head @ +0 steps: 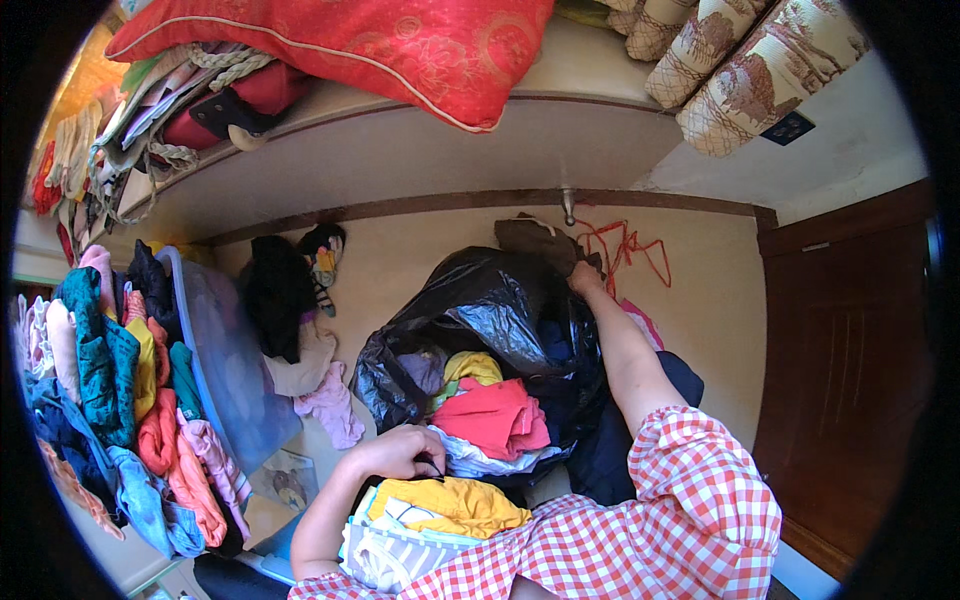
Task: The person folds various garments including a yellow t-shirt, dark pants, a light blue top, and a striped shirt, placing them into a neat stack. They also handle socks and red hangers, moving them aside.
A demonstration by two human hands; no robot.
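An open black plastic bag [480, 281] lies before me. Folded clothes show in its mouth, among them a red garment [491, 420], a yellow one [472, 367] and a white one [487, 457]. My left hand [405, 452] pinches the bag's near left rim, fingers curled. Beyond the bag, my right hand [585, 279] grips a dark brown cloth [536, 238], its fingertips partly hidden. Close against my body sits a stack of folded clothes with a yellow garment [450, 502] on top and a grey-and-white striped one [397, 559] below.
A clear plastic bin [232, 360] heaped with clothes stands at left. Black [277, 300] and pink garments [334, 405] lie beside it. Red string [619, 251] lies by a metal doorstop [568, 206]. A red cushion [360, 52] overhangs the ledge; a dark wooden door [840, 360] is at right.
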